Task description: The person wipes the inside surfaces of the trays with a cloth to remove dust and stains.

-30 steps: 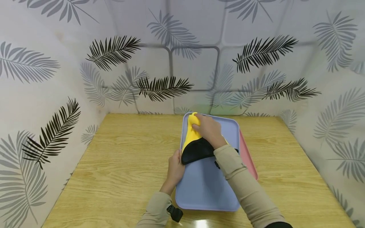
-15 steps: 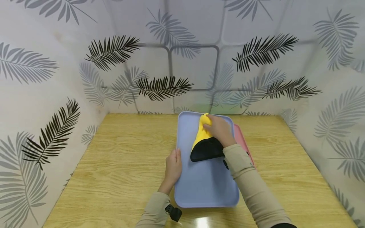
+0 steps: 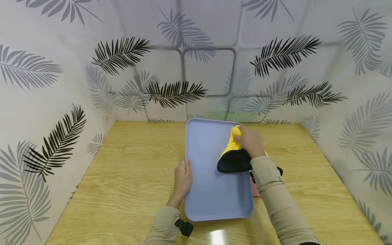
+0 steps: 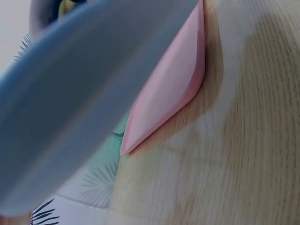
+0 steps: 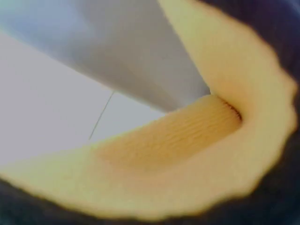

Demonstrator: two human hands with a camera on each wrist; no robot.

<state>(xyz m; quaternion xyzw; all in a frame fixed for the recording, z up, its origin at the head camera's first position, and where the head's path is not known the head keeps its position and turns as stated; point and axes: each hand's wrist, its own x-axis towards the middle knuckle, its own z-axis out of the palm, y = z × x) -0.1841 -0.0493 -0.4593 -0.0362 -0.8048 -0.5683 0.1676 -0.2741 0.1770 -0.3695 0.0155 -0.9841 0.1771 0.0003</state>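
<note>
My left hand (image 3: 182,178) grips the left rim of a blue tray (image 3: 211,200), thumb on top and fingers hidden underneath. The left wrist view has the tray's blurred underside (image 4: 89,75) raised above a pink tray (image 4: 168,79) on the table. With my right hand (image 3: 251,139) I pinch the top of a yellow and black soft-looking thing (image 3: 231,145), near its small loop. It flares downward to a black lower part, over the blue tray's right side; its exact kind is unclear. A yellow surface (image 5: 159,145) with dark edges fills the right wrist view up close.
The wooden table (image 3: 131,163) extends to both sides of the trays. Leaf-patterned cloth walls (image 3: 208,81) enclose it at the back and sides. Only a strip of the pink tray shows beside the blue one in the head view.
The yellow and black thing has moved right across the blue tray with my right hand. My left hand and the blue tray have shifted slightly left. Less of the pink tray shows.
</note>
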